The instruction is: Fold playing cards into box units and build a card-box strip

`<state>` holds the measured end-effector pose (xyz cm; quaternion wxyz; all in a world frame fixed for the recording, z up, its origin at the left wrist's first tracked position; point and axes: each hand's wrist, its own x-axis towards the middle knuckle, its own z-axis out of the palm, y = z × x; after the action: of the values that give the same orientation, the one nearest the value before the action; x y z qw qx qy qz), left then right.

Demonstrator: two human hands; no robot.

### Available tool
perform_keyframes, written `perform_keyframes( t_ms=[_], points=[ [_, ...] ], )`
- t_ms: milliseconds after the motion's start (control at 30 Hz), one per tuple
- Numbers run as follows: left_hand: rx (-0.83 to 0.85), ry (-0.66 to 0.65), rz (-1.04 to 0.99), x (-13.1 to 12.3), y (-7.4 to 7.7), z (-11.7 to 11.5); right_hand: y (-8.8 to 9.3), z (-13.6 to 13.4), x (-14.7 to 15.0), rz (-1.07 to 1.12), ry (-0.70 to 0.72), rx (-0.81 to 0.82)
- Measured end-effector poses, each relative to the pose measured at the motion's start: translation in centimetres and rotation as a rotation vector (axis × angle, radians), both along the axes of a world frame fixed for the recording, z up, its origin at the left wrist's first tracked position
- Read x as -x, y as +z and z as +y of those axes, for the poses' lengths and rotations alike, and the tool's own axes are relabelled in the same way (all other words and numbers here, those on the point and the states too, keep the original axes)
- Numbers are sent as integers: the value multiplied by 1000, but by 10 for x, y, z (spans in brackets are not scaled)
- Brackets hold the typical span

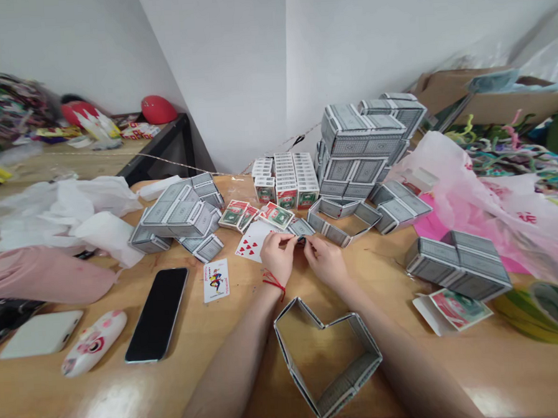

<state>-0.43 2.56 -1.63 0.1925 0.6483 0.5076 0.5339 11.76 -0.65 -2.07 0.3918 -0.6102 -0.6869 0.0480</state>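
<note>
My left hand (277, 254), with a red string round the wrist, and my right hand (325, 261) meet at mid-table. Both pinch a small folded grey-backed playing card (301, 230) between their fingertips. Under them lies a face-up card with red hearts (251, 242) and loose card packs (277, 214). A heart-shaped frame made of folded cards (327, 353) stands between my forearms near the front edge. A joker card (216, 279) lies to the left.
Stacks of folded card blocks (364, 143) and boxed decks (285, 180) stand behind. More blocks sit left (179, 215) and right (459, 264). A black phone (158, 312), a white power bank (41, 334), plastic bags (484, 204) and a pink cloth (43, 274) crowd the wooden table (493, 366).
</note>
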Motion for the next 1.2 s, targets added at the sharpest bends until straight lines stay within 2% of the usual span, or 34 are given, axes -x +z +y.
perform_keyframes(
  t_ms=[500, 733, 1033, 1200],
  points=[
    [-24, 13, 88, 2, -2, 2, 1, 1, -1, -43, 39, -29],
    [-38, -10, 121, 3, -3, 2, 1, 2, -2, 28, 43, 5],
    [-95, -203, 164, 5, 1, -2, 2, 4, -10, 321, -47, 65],
    [-20, -306, 142, 2, 5, -7, 0, 7, -10, 477, -125, 88]
  ],
)
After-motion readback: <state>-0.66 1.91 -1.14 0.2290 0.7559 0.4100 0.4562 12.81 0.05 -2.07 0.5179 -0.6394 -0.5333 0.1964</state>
